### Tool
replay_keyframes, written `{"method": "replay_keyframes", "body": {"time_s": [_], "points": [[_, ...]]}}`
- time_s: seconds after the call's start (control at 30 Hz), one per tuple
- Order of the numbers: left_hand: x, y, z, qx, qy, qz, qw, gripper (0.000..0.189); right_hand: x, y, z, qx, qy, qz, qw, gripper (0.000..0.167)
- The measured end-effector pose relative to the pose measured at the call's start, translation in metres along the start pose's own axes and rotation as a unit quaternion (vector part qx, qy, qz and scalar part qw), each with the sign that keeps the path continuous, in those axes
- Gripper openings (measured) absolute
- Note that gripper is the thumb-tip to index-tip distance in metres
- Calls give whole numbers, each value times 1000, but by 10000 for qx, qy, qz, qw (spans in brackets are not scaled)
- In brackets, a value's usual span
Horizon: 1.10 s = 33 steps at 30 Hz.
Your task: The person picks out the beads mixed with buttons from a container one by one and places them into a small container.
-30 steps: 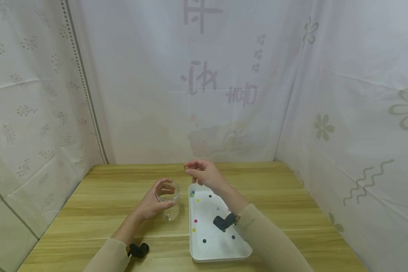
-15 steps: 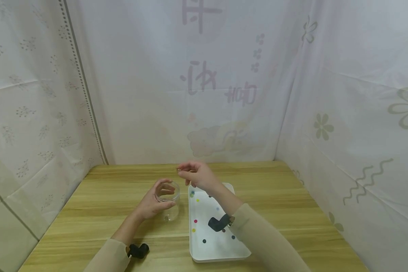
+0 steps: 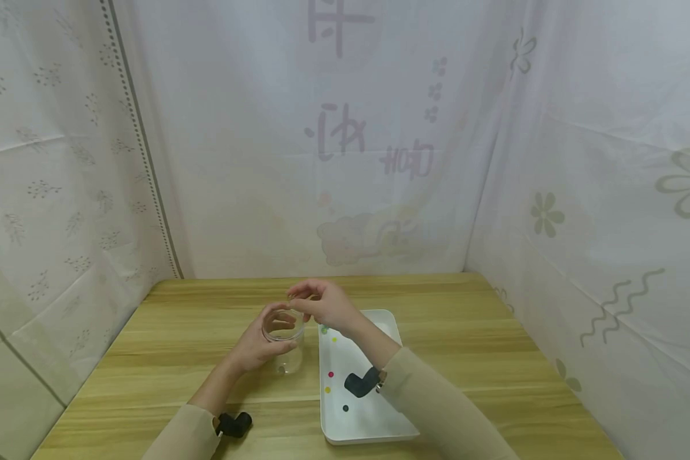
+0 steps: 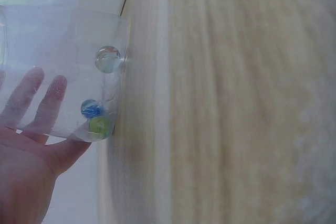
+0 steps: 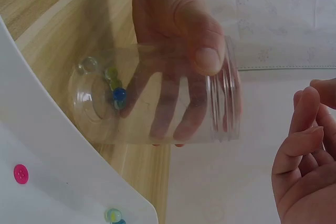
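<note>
My left hand holds a clear plastic jar upright on the table, its fingers wrapped round the side near the mouth. The jar has no lid. In the left wrist view a clear marble, a blue marble and a yellow-green marble lie at its bottom. Just beyond the open mouth, thumb and fingertips of my right hand pinch a small glassy marble, mostly hidden by the fingers. In the right wrist view the curled fingers sit just off the jar's rim.
A white tray stands right of the jar, under my right forearm. In it are a pink button, a dark button, several other small coloured pieces and a pale marble. Patterned curtains enclose the wooden table.
My right hand has moved left and slightly down from above the tray's far end to the jar's mouth, marble at its fingertips. The left hand and jar have stayed put.
</note>
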State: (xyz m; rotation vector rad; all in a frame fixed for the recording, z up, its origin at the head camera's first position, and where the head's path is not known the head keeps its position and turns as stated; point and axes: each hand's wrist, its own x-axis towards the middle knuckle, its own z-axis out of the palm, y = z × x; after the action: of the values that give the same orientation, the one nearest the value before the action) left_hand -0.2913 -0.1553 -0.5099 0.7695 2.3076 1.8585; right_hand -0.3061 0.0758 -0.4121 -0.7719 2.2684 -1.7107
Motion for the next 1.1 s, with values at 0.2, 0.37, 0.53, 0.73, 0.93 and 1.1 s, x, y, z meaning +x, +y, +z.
{"method": "replay_keyframes", "body": {"time_s": [0.2,0.37,0.53,0.73,0.93,1.1], "points": [[0,0,0,18,-3,-36,10000,78,-2,2,9,-105,-84,-7,9999,25],[-1,1,0,76,35,-52,10000,78,-2,3,14,-294,-162,-191,9993,24],[-1,2,1,100,11,-44,9999,79,-1,5,18,-536,-162,-288,9980,23],[0,2,1,64,-19,-22,10000,72,1,8,22,-701,-236,-273,9969,25],[0,2,1,120,-32,-38,9999,69,-1,5,24,-846,-265,-212,9958,25],[-1,3,0,214,-25,24,9998,71,-1,7,24,-981,-237,-186,9947,25]]}}
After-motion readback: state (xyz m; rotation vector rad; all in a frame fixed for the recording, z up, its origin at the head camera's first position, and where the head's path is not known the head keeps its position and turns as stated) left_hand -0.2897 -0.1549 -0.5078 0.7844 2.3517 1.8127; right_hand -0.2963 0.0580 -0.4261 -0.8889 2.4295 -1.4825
